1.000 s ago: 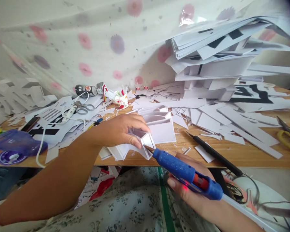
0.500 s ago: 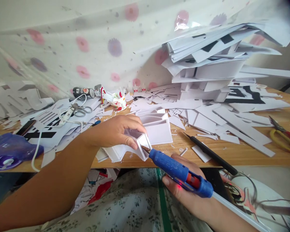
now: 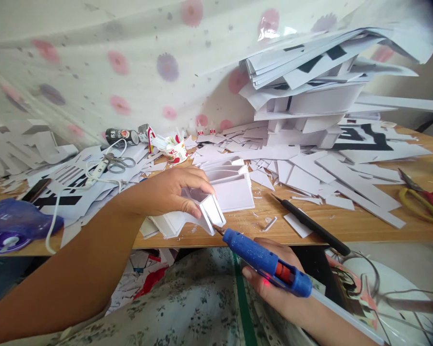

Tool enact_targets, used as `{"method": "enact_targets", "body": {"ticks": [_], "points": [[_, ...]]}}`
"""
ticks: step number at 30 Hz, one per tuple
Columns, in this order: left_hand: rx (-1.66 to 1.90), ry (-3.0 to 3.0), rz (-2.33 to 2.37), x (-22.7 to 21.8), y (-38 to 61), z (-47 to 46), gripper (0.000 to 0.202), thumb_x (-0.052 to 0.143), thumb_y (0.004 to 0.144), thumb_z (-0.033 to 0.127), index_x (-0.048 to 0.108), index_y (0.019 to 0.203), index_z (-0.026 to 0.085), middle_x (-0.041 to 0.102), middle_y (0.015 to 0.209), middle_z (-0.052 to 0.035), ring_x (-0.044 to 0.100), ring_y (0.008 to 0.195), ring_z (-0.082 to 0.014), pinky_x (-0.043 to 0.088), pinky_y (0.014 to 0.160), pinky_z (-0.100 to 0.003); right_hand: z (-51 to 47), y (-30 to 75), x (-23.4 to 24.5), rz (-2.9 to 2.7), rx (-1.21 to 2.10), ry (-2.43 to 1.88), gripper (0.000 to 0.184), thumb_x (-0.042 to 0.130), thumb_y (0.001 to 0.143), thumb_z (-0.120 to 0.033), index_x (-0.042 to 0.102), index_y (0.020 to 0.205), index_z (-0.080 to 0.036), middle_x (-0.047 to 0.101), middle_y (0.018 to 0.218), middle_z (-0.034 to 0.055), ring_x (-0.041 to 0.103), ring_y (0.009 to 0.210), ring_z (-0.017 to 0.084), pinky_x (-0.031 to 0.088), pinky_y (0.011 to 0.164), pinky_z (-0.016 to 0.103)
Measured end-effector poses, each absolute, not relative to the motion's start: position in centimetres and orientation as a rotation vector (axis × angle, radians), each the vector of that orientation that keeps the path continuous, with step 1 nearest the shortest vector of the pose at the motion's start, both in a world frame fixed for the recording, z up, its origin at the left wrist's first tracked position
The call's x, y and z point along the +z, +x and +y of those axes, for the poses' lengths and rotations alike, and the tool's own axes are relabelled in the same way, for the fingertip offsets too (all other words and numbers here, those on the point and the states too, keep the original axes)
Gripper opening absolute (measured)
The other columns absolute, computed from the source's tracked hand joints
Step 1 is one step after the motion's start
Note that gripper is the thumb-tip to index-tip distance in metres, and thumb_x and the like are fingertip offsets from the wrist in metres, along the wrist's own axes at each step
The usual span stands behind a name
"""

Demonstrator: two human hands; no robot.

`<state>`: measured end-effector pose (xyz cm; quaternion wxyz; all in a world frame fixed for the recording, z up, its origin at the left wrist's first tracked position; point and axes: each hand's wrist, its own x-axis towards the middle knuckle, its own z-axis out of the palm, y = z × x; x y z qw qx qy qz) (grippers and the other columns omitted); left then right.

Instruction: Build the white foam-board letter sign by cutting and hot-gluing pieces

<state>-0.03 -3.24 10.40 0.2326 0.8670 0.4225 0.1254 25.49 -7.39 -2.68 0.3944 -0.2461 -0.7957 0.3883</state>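
Note:
My left hand (image 3: 173, 192) grips a hollow white foam-board piece (image 3: 212, 210) from above, thumb on the near side and fingers over the far side. The piece is tilted at the table's front edge. My right hand (image 3: 274, 290) is wrapped round a blue glue gun (image 3: 254, 251), with a long translucent glue stick (image 3: 341, 310) running out of its back. A small red light glows by my right thumb. The gun's metal nozzle (image 3: 219, 230) is at the lower end of the piece's open edge. Behind it stands another white walled piece (image 3: 234, 193).
A black pen-like tool (image 3: 312, 225) with a pointed tip lies to the right, with red-and-yellow-handled snips (image 3: 420, 202) beyond. White offcuts (image 3: 310, 170) cover the table's back. Grey scissors (image 3: 117, 163) and a white power strip (image 3: 98, 172) lie left. Stacked white shapes (image 3: 310, 103) rise at the back right.
The glue gun's nozzle has moved down and slightly right along the piece's edge, to its lower end. The piece has turned a little in my left hand. The view has shifted slightly.

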Motion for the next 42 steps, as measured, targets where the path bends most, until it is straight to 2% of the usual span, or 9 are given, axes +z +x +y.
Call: {"method": "enact_targets", "body": {"ticks": [5,10,14,19,29,35,42], "points": [[0.334,2.368,1.170,10.4,0.1,-3.2,0.026,0.070,0.079,0.041,0.071,0.098,0.024,0.067,0.093,-0.0031,0.058,0.088,-0.0168,0.044,0.082,-0.029,-7.7,26.0,-3.1,-1.998,1.055,-0.657,0.027,0.054,0.079,-0.026,0.034,0.060,-0.023,0.041,0.057,-0.0037,0.043,0.050,0.012,0.034,0.048,0.026],[0.321,2.359,1.136,10.2,0.0,-3.1,0.026,0.073,0.077,0.038,0.071,0.099,0.025,0.066,0.093,-0.0017,0.057,0.090,-0.0165,0.043,0.082,-0.027,-7.9,26.5,-3.4,-1.967,1.189,-0.654,0.015,0.055,0.081,-0.027,0.051,0.068,-0.020,0.052,0.067,0.0003,0.051,0.059,0.014,0.039,0.054,0.027],[0.313,2.347,1.132,10.1,0.1,-3.2,0.026,0.074,0.077,0.036,0.070,0.100,0.025,0.065,0.093,-0.0013,0.057,0.089,-0.0160,0.043,0.082,-0.027,-7.9,26.8,-2.7,-1.981,1.183,-0.643,0.012,0.055,0.083,-0.026,0.057,0.072,-0.019,0.053,0.067,0.0013,0.052,0.060,0.014,0.040,0.054,0.026],[0.291,2.348,1.141,10.0,0.3,-3.2,0.026,0.075,0.075,0.036,0.071,0.099,0.026,0.064,0.094,-0.0010,0.057,0.090,-0.0163,0.043,0.083,-0.026,-7.7,26.8,-1.9,-1.975,1.133,-0.626,0.013,0.055,0.082,-0.025,0.055,0.070,-0.019,0.051,0.065,0.0007,0.050,0.059,0.014,0.038,0.054,0.027],[0.294,2.340,1.115,9.9,0.3,-2.9,0.029,0.076,0.074,0.040,0.071,0.099,0.026,0.064,0.093,-0.0010,0.056,0.090,-0.0161,0.042,0.082,-0.026,-8.2,27.1,-3.5,-1.986,1.194,-0.656,0.018,0.054,0.084,-0.024,0.046,0.069,-0.020,0.047,0.067,-0.0005,0.047,0.060,0.013,0.035,0.055,0.027],[0.283,2.346,1.076,9.7,0.3,-2.7,0.031,0.077,0.074,0.038,0.070,0.101,0.025,0.063,0.094,-0.0009,0.055,0.091,-0.0155,0.041,0.083,-0.025,-8.2,27.5,-3.6,-2.001,1.167,-0.669,0.015,0.053,0.084,-0.022,0.048,0.069,-0.020,0.048,0.067,0.0001,0.049,0.061,0.013,0.037,0.054,0.026],[0.252,2.355,1.098,9.8,0.5,-2.9,0.030,0.076,0.074,0.037,0.070,0.101,0.025,0.063,0.093,0.0001,0.055,0.090,-0.0150,0.040,0.081,-0.025,-8.2,27.6,-3.8,-1.972,1.087,-0.683,0.018,0.053,0.079,-0.016,0.043,0.065,-0.020,0.045,0.063,-0.0024,0.046,0.056,0.011,0.036,0.052,0.023]]}}
